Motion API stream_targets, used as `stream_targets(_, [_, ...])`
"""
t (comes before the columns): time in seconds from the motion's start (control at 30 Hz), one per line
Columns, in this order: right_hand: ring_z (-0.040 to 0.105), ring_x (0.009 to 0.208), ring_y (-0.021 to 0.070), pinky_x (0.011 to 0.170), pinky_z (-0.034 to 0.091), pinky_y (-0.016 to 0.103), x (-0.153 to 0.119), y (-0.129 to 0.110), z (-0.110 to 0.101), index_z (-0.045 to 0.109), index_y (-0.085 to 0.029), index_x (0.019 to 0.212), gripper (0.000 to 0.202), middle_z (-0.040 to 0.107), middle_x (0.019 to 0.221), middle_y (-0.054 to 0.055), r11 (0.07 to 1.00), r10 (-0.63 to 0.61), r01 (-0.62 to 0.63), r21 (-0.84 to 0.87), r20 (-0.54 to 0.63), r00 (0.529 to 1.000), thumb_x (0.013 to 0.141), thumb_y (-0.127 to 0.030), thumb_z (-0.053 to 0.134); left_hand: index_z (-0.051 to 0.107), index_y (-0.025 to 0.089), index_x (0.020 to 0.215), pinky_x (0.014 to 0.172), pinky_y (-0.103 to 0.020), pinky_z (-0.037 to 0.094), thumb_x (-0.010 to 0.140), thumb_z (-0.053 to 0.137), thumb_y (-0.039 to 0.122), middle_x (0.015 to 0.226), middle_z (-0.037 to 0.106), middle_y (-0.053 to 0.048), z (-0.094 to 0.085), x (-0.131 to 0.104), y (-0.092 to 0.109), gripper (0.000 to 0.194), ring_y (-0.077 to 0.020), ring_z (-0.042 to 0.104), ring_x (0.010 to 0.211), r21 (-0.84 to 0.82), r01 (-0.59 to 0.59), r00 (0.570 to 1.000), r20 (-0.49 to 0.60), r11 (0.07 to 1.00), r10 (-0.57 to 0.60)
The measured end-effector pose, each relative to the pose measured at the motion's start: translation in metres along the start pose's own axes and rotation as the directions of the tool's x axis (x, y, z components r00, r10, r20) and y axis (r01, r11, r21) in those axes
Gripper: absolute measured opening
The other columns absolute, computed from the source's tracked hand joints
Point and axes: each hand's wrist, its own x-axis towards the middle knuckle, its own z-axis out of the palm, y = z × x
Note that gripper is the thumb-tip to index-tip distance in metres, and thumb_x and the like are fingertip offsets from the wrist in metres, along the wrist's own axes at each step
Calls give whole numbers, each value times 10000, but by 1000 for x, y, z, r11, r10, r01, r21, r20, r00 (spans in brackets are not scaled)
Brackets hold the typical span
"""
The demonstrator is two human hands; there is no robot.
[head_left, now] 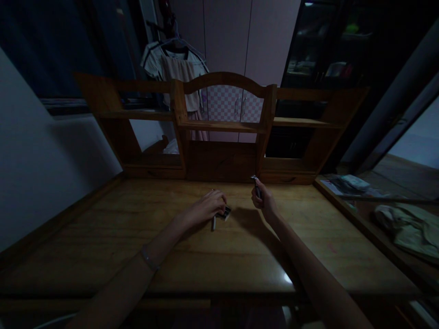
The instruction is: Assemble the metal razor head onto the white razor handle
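Observation:
On the wooden desk (192,269), my left hand (210,204) rests with bent fingers over a small dark object (225,213); whether it grips the object cannot be made out. A short pale stick-like piece (213,223) lies on the desk just below that hand. To the right, my right hand (263,201) is raised above the desktop, its fingers wrapped round a dark-handled tool (258,188). The tool's shiny metal head (254,177) sticks out above the thumb. The two hands are apart.
A wooden shelf unit (222,126) with small drawers stands along the desk's back edge. Clothes (408,224) and a pile of papers or packets (355,183) lie beyond the right rim. A wall (58,169) borders the left side.

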Motion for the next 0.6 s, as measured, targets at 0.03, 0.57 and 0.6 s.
stream_targets(0.03, [151, 335, 55, 333, 94, 222, 0, 1, 0, 379, -214, 539, 528, 222, 388, -84, 1000, -2, 2, 21, -10, 1000, 781, -674, 471, 676, 215, 830, 901, -342, 363, 820, 587, 204, 1014, 584, -53, 0, 0, 0, 90, -204, 489, 993, -7, 8, 1000, 2, 1000, -8])
stream_targets(0.57, [143, 334, 56, 337, 85, 225, 2, 4, -1, 383, -213, 531, 517, 213, 387, -86, 1000, 1, -1, 31, 3, 1000, 791, -648, 483, 589, 214, 906, 894, -363, 379, 651, 737, 243, 1084, 478, -38, 15, 2, -13, 296, -240, 430, 1055, -26, 275, 946, -170, 961, -276])
stream_targets(0.6, [143, 333, 56, 338, 84, 226, 3, 5, -1, 377, -214, 523, 521, 212, 384, -85, 1000, 6, -6, 26, 8, 1000, 793, -648, 481, 584, 213, 907, 896, -362, 376, 653, 732, 234, 1088, 477, -39, 15, 2, -12, 294, -240, 429, 1058, -22, 278, 946, -170, 960, -277])
